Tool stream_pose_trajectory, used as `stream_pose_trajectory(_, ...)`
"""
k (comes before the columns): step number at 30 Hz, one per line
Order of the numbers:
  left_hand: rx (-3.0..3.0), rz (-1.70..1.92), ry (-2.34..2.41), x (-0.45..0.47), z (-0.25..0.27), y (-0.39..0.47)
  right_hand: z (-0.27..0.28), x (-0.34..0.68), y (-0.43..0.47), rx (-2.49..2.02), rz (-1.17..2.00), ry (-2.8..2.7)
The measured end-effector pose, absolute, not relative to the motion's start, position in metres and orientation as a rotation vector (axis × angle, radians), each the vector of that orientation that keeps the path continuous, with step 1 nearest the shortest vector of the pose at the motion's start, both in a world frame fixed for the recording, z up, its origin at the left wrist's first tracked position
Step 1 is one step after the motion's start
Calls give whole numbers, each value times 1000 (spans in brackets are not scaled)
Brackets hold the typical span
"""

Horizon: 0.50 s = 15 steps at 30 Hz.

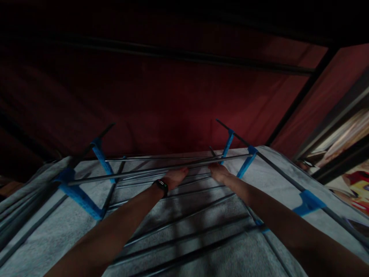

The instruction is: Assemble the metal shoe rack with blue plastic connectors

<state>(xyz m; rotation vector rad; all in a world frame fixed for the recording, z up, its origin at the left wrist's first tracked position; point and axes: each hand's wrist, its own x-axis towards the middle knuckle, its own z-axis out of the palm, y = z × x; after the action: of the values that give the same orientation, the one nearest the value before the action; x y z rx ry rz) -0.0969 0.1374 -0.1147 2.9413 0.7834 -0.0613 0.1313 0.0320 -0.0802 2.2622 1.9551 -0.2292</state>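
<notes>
A drying rack of grey metal rods and blue plastic joints stands on a pale, fuzzy cloth in dim light. My left hand, with a dark band on its wrist, is closed at one of the rack's far crosswise rods. To its right, my right hand is curled at the same rods, near a blue bracket. The fingertips of both hands are partly hidden and dark. Several other rods run crosswise beneath my forearms.
Behind the rack hangs a dark red fabric wall on a dark frame bar. The pale cloth spreads under the rack. Colourful printed fabric lies at the right edge. Side rails of the rack flank both arms.
</notes>
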Motion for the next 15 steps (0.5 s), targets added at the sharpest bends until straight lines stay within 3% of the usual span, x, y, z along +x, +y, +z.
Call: stream_pose_trajectory(15, 2681, -401, 1341, -149, -106, 78, -108, 31, 87, 1964, -242, 2403)
